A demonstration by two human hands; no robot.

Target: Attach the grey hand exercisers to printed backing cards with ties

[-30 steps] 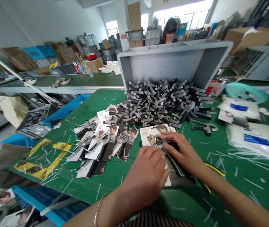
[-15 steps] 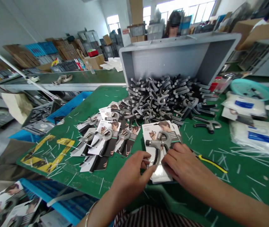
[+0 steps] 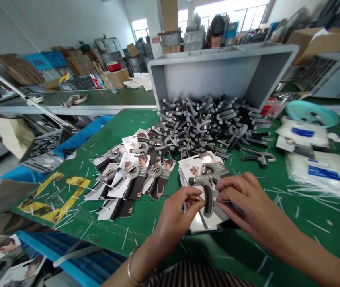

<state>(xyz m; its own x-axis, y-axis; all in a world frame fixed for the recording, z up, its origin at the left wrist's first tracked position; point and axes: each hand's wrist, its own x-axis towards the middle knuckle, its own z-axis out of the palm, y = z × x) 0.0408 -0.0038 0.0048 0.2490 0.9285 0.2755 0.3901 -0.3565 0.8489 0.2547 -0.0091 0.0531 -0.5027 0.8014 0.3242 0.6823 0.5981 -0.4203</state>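
A grey and black hand grip strengthener (image 3: 208, 199) lies on the top printed backing card (image 3: 188, 164) of a small stack in front of me. My left hand (image 3: 184, 211) is at its left handle, thumb and fingertips pinched together; what they pinch is too small to make out. My right hand (image 3: 244, 199) closes over the strengthener's right side, its fingers hiding that handle and part of the card. To the left lie several carded strengtheners (image 3: 129, 171), overlapping one another. A large heap of loose strengtheners (image 3: 200, 123) spreads behind the stack.
A grey plastic crate (image 3: 214, 73) lies tipped behind the heap. Bags with blue labels (image 3: 322, 171), a turquoise basin (image 3: 311, 113) and white zip ties (image 3: 313, 193) are at right. A blue crate (image 3: 53, 255) with carded pieces stands lower left. A person (image 3: 217, 34) is beyond.
The top card and its strengthener have turned slightly. My right hand has lifted and shifted right; my left fingertips have closed together by the handle. Yellow-handled pliers are now hidden at the right hand.
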